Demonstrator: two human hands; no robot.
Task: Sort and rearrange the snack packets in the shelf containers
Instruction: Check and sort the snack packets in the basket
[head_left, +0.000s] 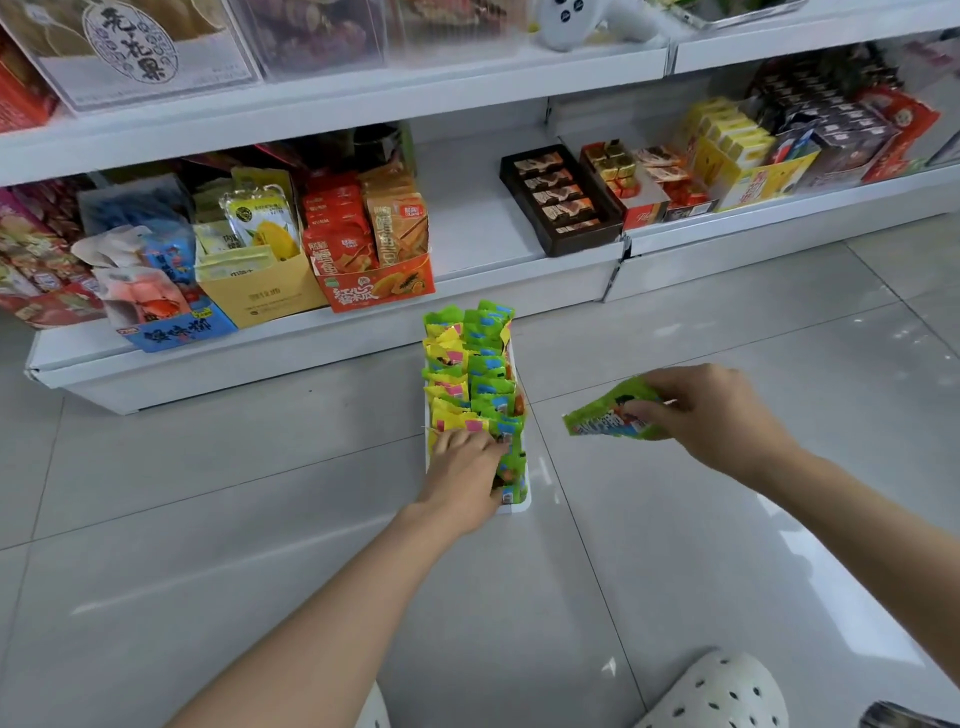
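Observation:
A narrow white container stands on the floor tiles in front of the lowest shelf. It holds two upright rows of small snack packets, yellow ones on the left and green ones on the right. My left hand rests in the container's near end, its fingers curled among the packets there. To the right of the container, my right hand pinches a single green packet just above the floor.
The lowest shelf has a bare gap between an orange carton and a dark chocolate tray. More cartons and bags fill both sides. A spotted white shoe shows at the bottom edge.

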